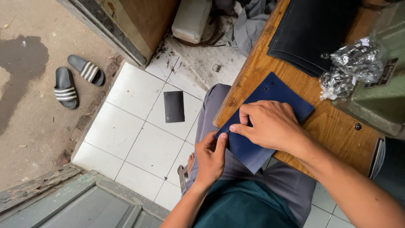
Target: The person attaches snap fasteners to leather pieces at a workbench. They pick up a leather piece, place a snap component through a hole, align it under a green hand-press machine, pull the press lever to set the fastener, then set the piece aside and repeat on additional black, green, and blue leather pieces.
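Hands are pinching the dark blue leather piece [261, 122] overhanging the bench's [333, 126] near edge, left hand [211, 158] underneath, right hand [270, 124] pressing on top, so keeping it flat is helping alignment.

Two crinkled clear plastic bags of small silvery metal parts lie on the wooden counter [329, 126]: the larger bag [358, 59] touches the smaller bag [336, 83] below it. Just beside them, a dark rectangular label [383, 74] with pale lettering sits on a green machine [379, 101].

Head camera looks steeply down, seemingly close overhead.
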